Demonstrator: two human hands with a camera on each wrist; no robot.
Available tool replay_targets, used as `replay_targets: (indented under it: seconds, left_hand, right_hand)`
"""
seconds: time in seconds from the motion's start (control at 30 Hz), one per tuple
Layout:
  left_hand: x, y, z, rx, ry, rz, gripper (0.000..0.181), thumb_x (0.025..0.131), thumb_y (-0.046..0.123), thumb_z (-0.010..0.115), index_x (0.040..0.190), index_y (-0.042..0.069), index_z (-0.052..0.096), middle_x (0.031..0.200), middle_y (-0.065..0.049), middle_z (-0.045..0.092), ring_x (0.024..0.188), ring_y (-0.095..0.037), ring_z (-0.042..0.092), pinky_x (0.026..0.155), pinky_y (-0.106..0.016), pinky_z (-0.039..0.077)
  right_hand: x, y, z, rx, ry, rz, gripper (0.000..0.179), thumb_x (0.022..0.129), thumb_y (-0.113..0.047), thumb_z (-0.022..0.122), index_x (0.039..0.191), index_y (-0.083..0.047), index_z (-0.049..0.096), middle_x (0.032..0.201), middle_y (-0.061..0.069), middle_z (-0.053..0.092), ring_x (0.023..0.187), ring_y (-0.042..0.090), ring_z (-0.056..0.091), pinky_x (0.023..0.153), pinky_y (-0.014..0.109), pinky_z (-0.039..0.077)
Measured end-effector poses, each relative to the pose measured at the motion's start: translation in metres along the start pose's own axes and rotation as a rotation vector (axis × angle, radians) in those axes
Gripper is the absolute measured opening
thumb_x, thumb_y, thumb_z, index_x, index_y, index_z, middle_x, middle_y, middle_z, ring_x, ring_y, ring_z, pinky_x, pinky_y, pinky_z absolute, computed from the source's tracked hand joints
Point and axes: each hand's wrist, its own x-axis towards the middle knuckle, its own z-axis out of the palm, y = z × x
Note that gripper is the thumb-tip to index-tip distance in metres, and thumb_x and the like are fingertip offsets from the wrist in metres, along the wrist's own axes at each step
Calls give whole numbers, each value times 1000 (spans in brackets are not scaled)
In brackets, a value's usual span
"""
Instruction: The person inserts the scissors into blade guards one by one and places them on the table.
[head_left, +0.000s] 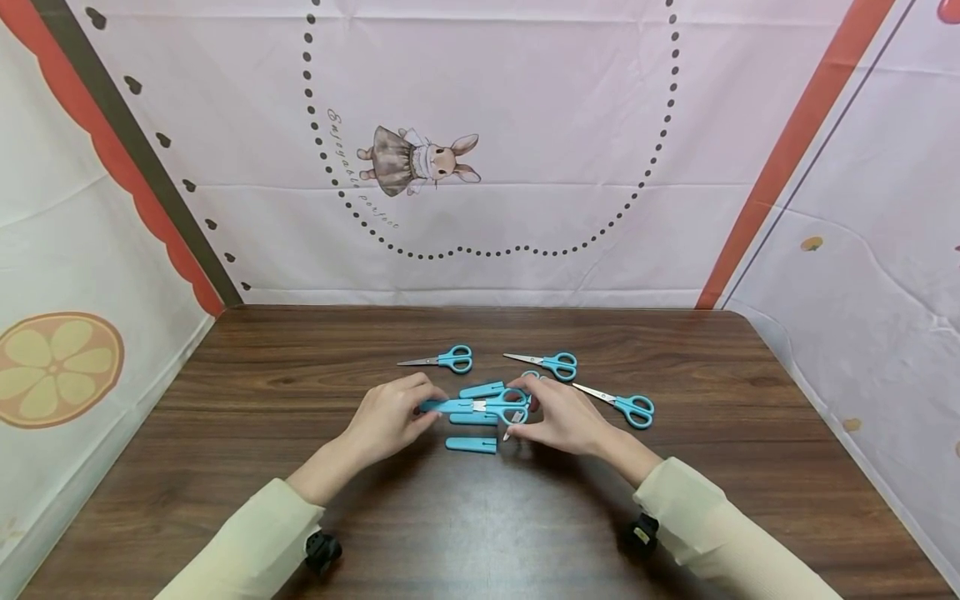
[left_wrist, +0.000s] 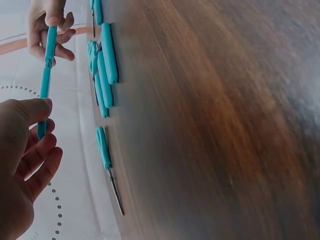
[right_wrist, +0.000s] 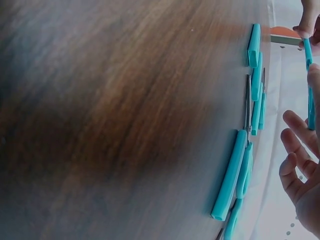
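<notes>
My left hand [head_left: 393,414] pinches a light-blue scissors sheath [head_left: 438,406] between thumb and fingers, above the table. A pair of blue-handled scissors [head_left: 513,407] sits partly inside that sheath, a short stretch of blade showing between sheath and handle. At the handle end, my right hand [head_left: 564,412] holds the scissors, its thumb [right_wrist: 314,80] on the handle and the other fingers loosely spread. Beneath lie more sheaths, one [head_left: 482,389] behind, one [head_left: 472,419] under the held pair and one [head_left: 471,445] in front. Another pair of scissors [head_left: 531,375] is mostly hidden by the right hand.
Bare scissors [head_left: 456,358] lie at the back left of the hands, with another pair [head_left: 558,365] at the back right and one [head_left: 633,410] right of the right hand. The brown wooden table [head_left: 300,358] ends at a printed cloth backdrop [head_left: 525,208].
</notes>
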Motion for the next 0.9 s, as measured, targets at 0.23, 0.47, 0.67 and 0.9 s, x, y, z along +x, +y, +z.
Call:
replay_targets:
  seconds: [0.23,0.47,0.67,0.9]
  left_hand:
    - [3,4,2,-7,-5,-4,18,77,18,75,94,19,70,82,10,59,56,0,42,48,-16,34]
    - [6,6,6,3,15,22,18,77,19,75,94,18,70,82,10,60,56,-1,42,49,-17,35]
    - [8,9,7,4,31,46,16,77,18,75,92,17,70,83,8,61,57,-1,44,49,-17,36]
    - [11,14,8,11,33,51,15,77,18,74,92,17,70,82,9,61,55,-1,43,47,-16,34]
  right_hand:
    - [-2,-1,-1,16,10,-8,55,76,-44,72,122,-21,53,90,-10,60,73,6,58,56,18,42]
    - [-5,0,-2,20,13,0,56,76,-40,74,123,-19,53,98,-10,62,76,6,60,57,18,43]
    - [-6,1,-5,23,-2,8,56,77,-40,72,125,-18,51,106,-6,64,79,7,62,59,19,45]
    - [-8,2,-8,22,2,-2,54,77,-38,73,123,-17,52,105,-7,64,79,6,61,60,20,46]
